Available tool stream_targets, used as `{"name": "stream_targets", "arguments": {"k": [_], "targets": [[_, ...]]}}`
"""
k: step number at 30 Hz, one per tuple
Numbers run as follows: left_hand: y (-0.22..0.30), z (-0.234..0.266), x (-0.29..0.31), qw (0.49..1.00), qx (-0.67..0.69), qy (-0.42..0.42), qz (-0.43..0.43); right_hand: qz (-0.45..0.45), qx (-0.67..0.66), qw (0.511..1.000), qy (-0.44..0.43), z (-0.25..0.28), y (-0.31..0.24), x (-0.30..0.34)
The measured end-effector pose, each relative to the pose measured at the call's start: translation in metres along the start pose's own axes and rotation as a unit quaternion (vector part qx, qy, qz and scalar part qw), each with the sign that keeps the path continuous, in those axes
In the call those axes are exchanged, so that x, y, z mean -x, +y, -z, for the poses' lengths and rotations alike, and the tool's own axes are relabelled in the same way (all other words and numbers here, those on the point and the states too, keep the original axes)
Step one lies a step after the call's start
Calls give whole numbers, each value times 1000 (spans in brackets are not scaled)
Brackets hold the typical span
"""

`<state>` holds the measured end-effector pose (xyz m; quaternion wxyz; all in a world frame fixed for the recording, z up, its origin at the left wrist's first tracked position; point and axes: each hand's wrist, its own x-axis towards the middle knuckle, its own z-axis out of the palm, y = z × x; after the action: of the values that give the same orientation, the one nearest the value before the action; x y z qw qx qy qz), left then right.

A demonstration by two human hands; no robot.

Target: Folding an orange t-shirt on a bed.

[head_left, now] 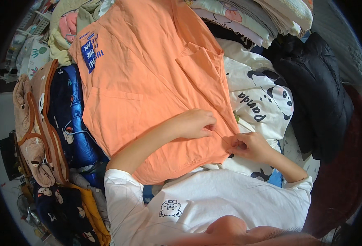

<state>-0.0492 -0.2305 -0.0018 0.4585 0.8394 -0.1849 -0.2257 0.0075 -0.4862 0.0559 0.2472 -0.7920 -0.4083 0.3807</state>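
Note:
An orange garment [148, 78] with blue print and pocket-like seams is spread out in front of me, lightly creased. My left hand [197, 123] lies across its lower right part, the fingers curled and pinching the cloth near the right edge. At the garment's lower right corner my right hand [251, 146] grips the edge between thumb and fingers. Beneath and to the right shows a white cloth with panda prints [267, 94]. A flap of orange fabric [203, 67] is folded over at the upper right.
A black puffer jacket [316, 90] lies to the right, beside dark red fabric [345, 168]. Folded clothes [254, 16] are stacked at the far right. On the left are a shiny blue garment [80, 123], a beige brown-trimmed garment [37, 127] and navy patterned cloth [66, 213].

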Motion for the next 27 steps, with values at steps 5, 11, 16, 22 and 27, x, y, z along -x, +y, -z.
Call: {"name": "stream_targets", "arguments": {"k": [5,11,16,22,27], "targets": [[0,-10,-11,994,-87,-1,-68,-3,-4,1000,-13,4,-3,-1],[-7,-15,-13,989,-86,17,-117,31,31,999,4,0,0,-4],[-6,-14,-15,994,-9,35,-99,44,46,998,8,-1,-1,-9],[-4,-17,-8,993,-18,74,-93,50,63,997,16,-4,2,-8],[-10,-12,-1,994,-19,94,-60,60,87,994,0,-6,7,-9]]}}
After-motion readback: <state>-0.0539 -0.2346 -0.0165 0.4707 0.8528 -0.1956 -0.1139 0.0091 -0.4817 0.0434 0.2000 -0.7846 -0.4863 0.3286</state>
